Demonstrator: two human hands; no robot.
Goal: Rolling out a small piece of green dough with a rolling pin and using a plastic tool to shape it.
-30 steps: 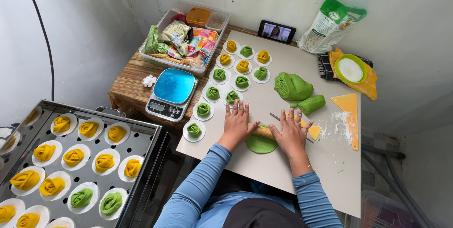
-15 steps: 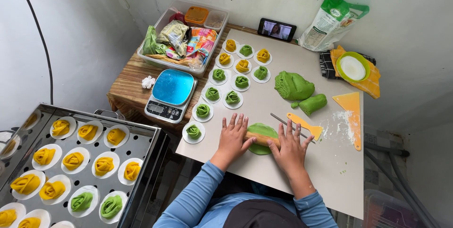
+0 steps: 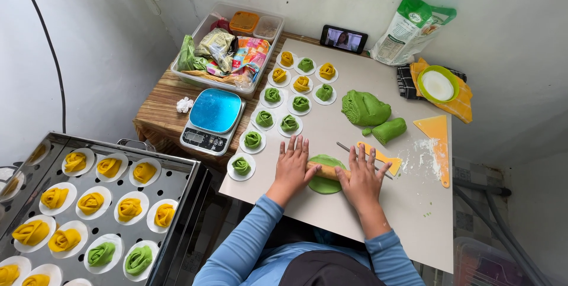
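Observation:
My left hand [image 3: 293, 166] and my right hand [image 3: 362, 177] lie flat, fingers spread, on the two ends of a wooden rolling pin [image 3: 328, 171]. The pin rests across a flattened green dough disc [image 3: 324, 183] on the grey work mat [image 3: 414, 203]. A large lump of green dough [image 3: 364, 108] and a smaller green log [image 3: 389, 129] sit just beyond my right hand. An orange dough piece [image 3: 387, 160] and a thin metal stick [image 3: 345, 147] lie by my right fingers.
Rose-shaped green and yellow buns on white papers [image 3: 290, 123] fill the mat's far left. A blue-topped scale [image 3: 213, 119], a clear box of packets [image 3: 228, 49], a phone [image 3: 344, 39], a flour bag [image 3: 408, 29], a green bowl [image 3: 438, 84] and an orange scraper [image 3: 439, 139] surround it. A steamer tray [image 3: 177, 179] of buns stands lower left.
Both hands have slid back toward me and then forward again with the rolling pin over the green disc. The disc looks a little flatter and wider.

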